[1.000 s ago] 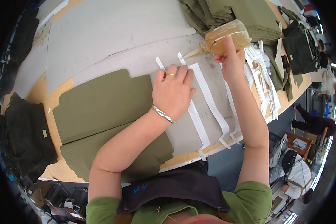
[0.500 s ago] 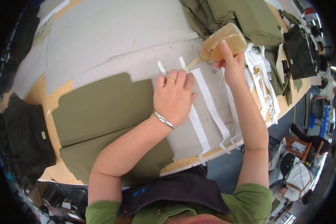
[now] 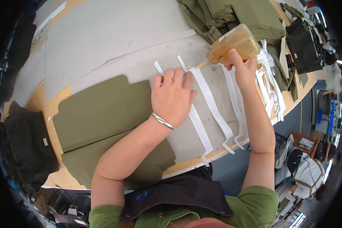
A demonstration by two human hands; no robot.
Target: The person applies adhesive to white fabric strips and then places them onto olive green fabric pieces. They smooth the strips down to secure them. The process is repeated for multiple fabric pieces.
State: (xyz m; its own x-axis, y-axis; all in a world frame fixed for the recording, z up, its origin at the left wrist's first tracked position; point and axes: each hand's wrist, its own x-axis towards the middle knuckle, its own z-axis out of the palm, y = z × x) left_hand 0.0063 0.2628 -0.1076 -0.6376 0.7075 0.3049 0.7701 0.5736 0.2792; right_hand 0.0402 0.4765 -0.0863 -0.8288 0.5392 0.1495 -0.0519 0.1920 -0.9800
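Observation:
In my right hand point(image 3: 245, 72) is a squeeze bottle point(image 3: 237, 42) of cloudy amber liquid, probably glue. It is tilted, with its narrow nozzle pointing down and left. The nozzle tip is at the far end of a white strip point(image 3: 212, 102). My left hand point(image 3: 172, 95) lies with fingers stretched out over another white strip point(image 3: 199, 129), whose far and near ends show past it. One more white strip point(image 3: 233, 99) lies to the right, below the bottle. Left of my hand are olive fabric panels point(image 3: 98, 100) lying flat.
A heap of white strips point(image 3: 271, 89) sits at the table's right side. Stacked olive fabric point(image 3: 256, 17) lies beyond the bottle. Large grey sheets point(image 3: 114, 30) cover the far left. Dark bags point(image 3: 28, 142) stand at the left edge. A person in white point(image 3: 307, 174) is at lower right.
The bottle and my right hand have shifted a little to the right, and the nozzle tip has moved right across the strip's end. My left hand keeps nearly the same place on its strip.

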